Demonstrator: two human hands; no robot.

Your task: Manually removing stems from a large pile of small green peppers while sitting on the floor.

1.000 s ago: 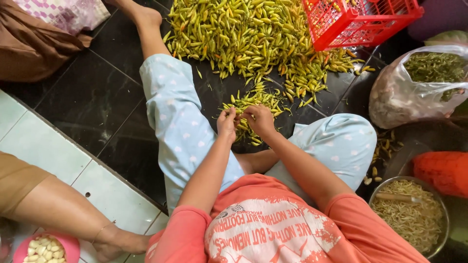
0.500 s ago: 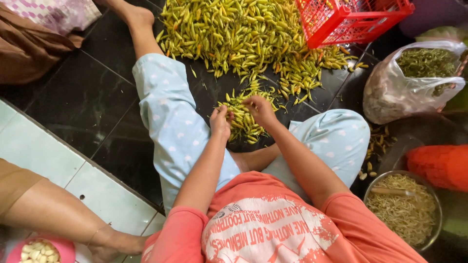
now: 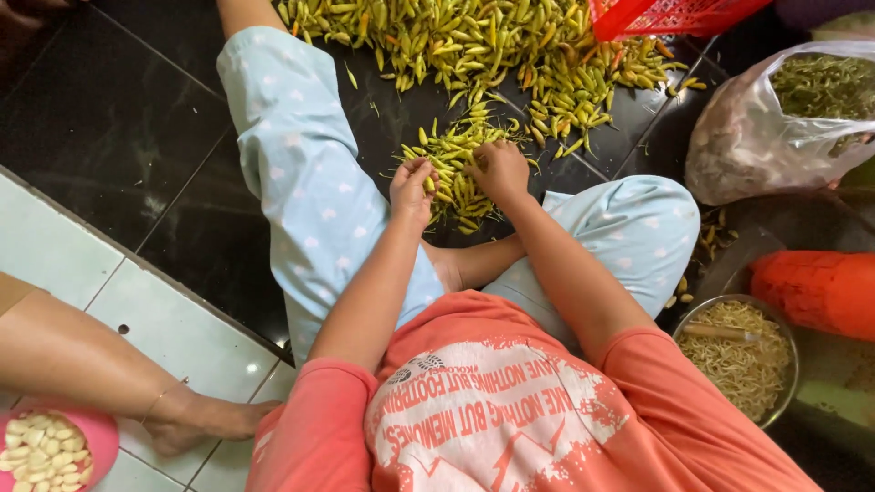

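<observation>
I sit on a dark tiled floor with my legs in pale blue trousers. Between them lies a small heap of yellow-green chillies (image 3: pixel 453 155). My left hand (image 3: pixel 412 187) is curled over the near left side of that heap, fingers pinched on a chilli. My right hand (image 3: pixel 499 169) rests on the heap's right side, fingers bent down into the chillies. A far larger spread of chillies (image 3: pixel 474 41) covers the floor beyond both hands.
A red plastic crate (image 3: pixel 670 14) stands at the top right. A clear bag of green stems (image 3: pixel 784 118) sits at the right, an orange object (image 3: pixel 820 292) below it, and a metal bowl of pale stalks (image 3: pixel 738 355). Another person's leg (image 3: pixel 100 364) and a pink bowl of garlic cloves (image 3: pixel 50 446) are at the lower left.
The camera has tilted down and nearer. Both hands have dropped onto the small chilli heap; they were pinched together just above it before.
</observation>
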